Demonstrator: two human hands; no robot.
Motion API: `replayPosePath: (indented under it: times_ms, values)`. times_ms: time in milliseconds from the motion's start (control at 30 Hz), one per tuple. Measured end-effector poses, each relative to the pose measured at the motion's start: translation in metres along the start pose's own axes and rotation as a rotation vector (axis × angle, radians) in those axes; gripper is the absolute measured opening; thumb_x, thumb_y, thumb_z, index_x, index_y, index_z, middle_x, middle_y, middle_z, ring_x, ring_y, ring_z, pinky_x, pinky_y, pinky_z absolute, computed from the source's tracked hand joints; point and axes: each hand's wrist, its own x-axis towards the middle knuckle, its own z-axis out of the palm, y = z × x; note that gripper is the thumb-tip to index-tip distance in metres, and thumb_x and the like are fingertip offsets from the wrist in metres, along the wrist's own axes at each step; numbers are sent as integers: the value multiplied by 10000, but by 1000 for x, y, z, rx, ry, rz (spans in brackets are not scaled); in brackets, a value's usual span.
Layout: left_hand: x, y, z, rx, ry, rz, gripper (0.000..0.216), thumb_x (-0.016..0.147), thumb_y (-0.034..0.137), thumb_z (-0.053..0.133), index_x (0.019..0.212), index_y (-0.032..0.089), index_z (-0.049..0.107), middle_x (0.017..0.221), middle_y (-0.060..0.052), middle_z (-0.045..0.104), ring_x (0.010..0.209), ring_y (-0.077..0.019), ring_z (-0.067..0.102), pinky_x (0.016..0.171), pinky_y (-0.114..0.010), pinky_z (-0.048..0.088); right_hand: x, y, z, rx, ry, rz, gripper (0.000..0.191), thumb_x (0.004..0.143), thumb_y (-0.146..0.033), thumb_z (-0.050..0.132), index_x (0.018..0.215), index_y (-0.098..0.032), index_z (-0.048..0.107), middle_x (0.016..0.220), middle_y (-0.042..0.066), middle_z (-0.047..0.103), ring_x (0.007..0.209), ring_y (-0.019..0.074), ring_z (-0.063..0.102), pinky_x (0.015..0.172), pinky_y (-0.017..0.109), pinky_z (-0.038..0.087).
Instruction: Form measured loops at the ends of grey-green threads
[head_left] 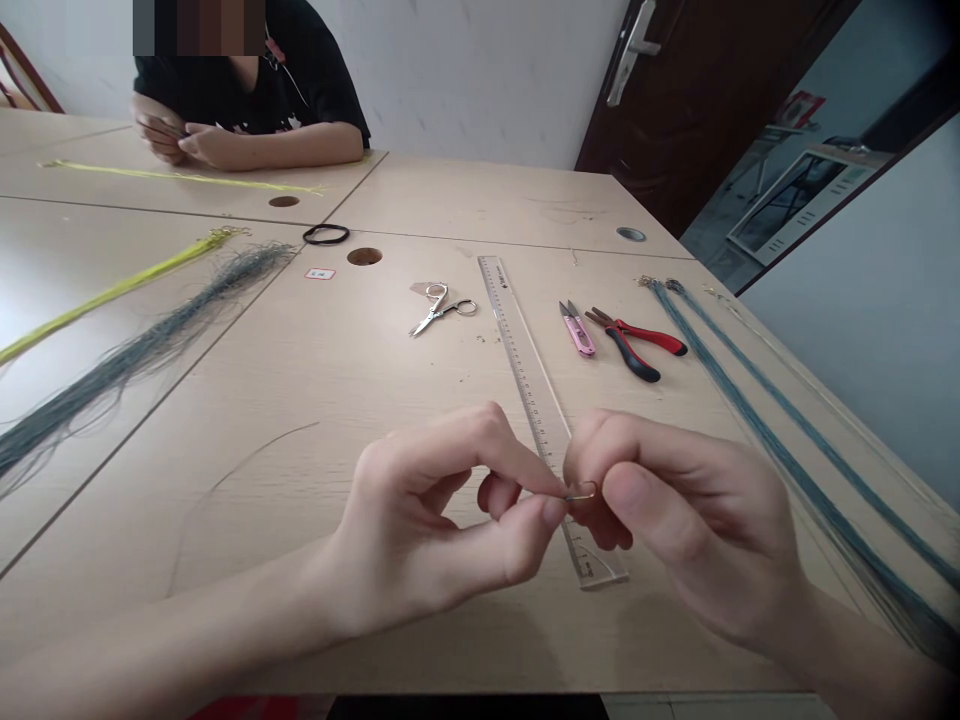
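Observation:
Between my hands is a small gold-coloured wire hook [582,494], its curved end toward the right. My left hand [450,510] pinches the hook's left end between thumb and forefinger. Close against the hook's curved end, my right hand [675,510] has its thumb and curled fingers pressed together. What those fingers hold, if anything, is hidden. Both hands are above the lower part of a clear ruler [529,390] lying on the table. A thin grey thread [240,465] lies left of my left hand.
Small scissors [435,312], pink thread snips [577,330] and red-black pliers [634,340] lie beyond my hands. Blue-grey thread bundles [780,420] run along the right; another grey bundle [135,355] and a yellow one [127,285] lie left. A person [247,110] sits across the table.

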Motion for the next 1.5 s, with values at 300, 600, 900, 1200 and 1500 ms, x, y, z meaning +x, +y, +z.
replayPosePath:
  times_ms: [300,600,900,1200,1500]
  values:
    - [0,0,0,45,3,4,124,717,17,588,723,134,630,596,3,526,535,-95,478,483,-241,407,3,0,-3,264,-68,226,299,896,-388,486,684,-201,583,622,-37,523,504,68,463,441,201,360]
    - [1,0,0,71,3,-19,134,719,33,586,700,161,618,589,13,524,530,-87,473,481,-225,393,4,-3,-3,114,-90,205,256,894,-234,484,643,-193,505,573,-56,445,519,65,395,483,196,330]
    - [2,1,0,42,24,-39,122,742,61,587,678,164,593,590,12,535,534,-90,468,482,-230,393,-3,1,5,-27,90,-36,163,827,-128,552,922,-254,511,729,-32,527,622,86,502,510,194,411]
    - [2,3,1,39,20,-24,131,737,31,580,684,150,595,579,24,507,526,-74,448,480,-217,375,1,0,3,-76,68,-33,93,852,-159,537,775,-211,534,660,-41,495,562,67,465,475,193,383]
    - [3,2,1,31,12,-28,129,737,38,586,680,154,596,580,16,519,522,-80,451,478,-224,380,1,0,3,-89,77,-48,110,837,-144,551,750,-207,532,630,-45,484,543,64,450,465,182,384]
